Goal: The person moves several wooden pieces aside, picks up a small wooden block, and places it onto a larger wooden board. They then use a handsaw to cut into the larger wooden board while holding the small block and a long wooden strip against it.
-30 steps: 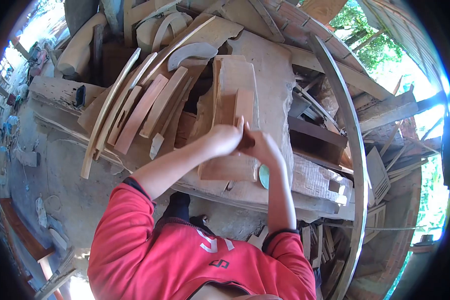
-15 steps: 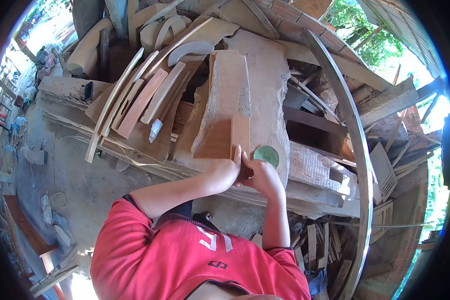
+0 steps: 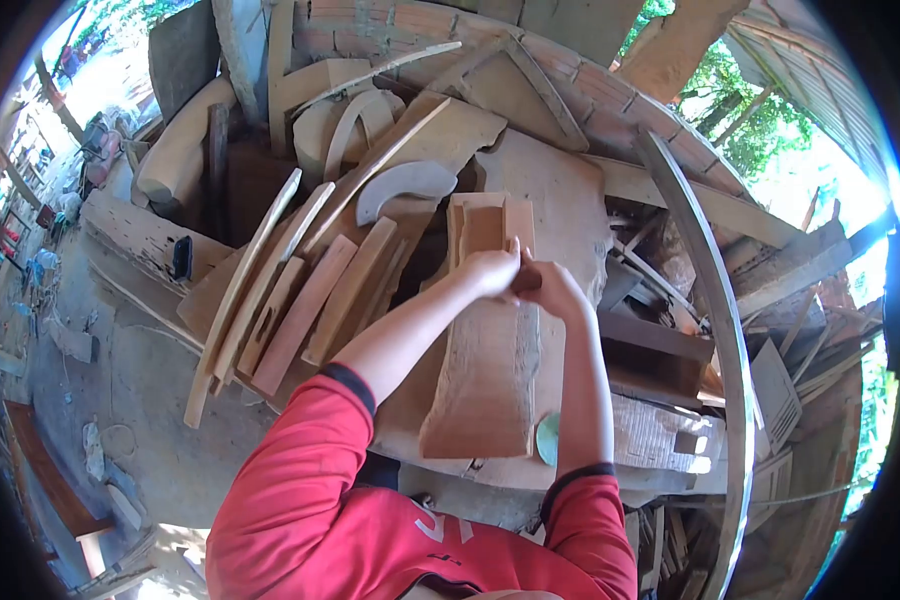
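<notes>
Over stacked timber, both hands (image 3: 522,278) grip one plank (image 3: 485,370), arms outstretched.

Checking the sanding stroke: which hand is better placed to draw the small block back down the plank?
Left, probably. The left hand lies on the small block, above the plank; the right hand only grips its side edge.
</notes>
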